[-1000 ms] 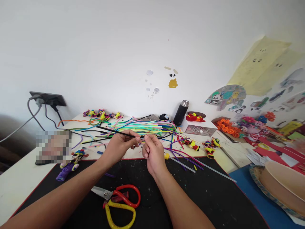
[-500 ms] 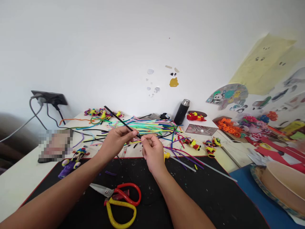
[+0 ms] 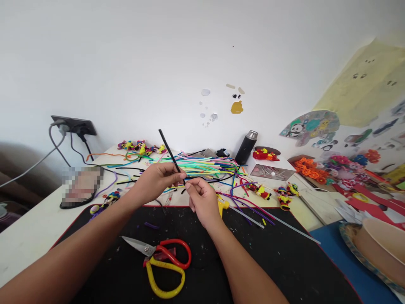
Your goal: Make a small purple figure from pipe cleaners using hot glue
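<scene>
A black pipe cleaner (image 3: 168, 148) is held between my two hands above the dark mat (image 3: 202, 270), its long end slanting up to the left. My left hand (image 3: 162, 179) pinches it between thumb and fingers. Close beside it, my right hand (image 3: 202, 198) is closed in a pinch at the lower end, which is mostly hidden by the fingers. Below lie scissors (image 3: 171, 267) with one red and one yellow handle, their blades pointing left. Just behind my right hand sits a yellow glue gun (image 3: 223, 203), partly covered.
Many coloured pipe cleaners (image 3: 202, 165) are heaped at the wall. A black flask (image 3: 247, 147) stands beside a white box (image 3: 272, 169). Small figures (image 3: 284, 197) lie to the right, with another (image 3: 109, 199) at left. A round bowl (image 3: 384, 242) occupies the right side.
The pipe cleaner's free end has swung up and is steeper than before. Both hands stay close together, and the whole view has shifted slightly.
</scene>
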Tool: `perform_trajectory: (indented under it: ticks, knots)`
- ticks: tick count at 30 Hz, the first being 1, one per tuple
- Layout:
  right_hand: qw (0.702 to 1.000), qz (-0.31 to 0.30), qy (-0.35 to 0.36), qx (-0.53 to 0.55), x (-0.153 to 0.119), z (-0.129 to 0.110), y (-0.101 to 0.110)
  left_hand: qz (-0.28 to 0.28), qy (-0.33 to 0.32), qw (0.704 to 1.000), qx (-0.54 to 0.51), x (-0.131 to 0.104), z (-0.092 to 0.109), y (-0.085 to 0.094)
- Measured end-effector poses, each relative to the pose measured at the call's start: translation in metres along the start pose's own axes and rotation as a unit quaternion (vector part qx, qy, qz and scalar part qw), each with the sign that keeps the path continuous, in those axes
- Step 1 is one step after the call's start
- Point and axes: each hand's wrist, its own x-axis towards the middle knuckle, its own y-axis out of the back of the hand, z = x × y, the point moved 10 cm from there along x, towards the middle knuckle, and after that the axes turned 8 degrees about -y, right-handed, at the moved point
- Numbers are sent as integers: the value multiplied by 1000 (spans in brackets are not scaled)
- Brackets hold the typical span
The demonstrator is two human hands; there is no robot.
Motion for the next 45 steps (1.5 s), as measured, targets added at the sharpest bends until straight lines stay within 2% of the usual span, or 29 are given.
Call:
perform_trajectory:
  ticks: [6,11,16,23,28,31,39,45]
  knots:
    - [997,7,-16,82,1,1,4,24,45,995,-85,-1,-10,-1]
    - [995,24,-16,100,2,2,8,29,50,992,-112,0,-11,-5]
    - [994,38,-6,98,2,0,12,10,62,990,-129,-1,-14,-13]
    - [999,17,1,28,0,-3,7,23,28,999,-23,-2,-9,-5]
    - [992,-5,47,-114,-4,-12,-1,-3,-54,993,102,-1,12,-4]
    - [987,5,62,-150,-5,-14,-1,-15,-61,989,132,-1,13,-5]
    - [1000,-10,-17,8,-2,0,-1,-1,22,998,-50,0,-6,-2]
    - [998,5,-18,58,0,-1,5,15,58,988,-143,-1,-13,-7]
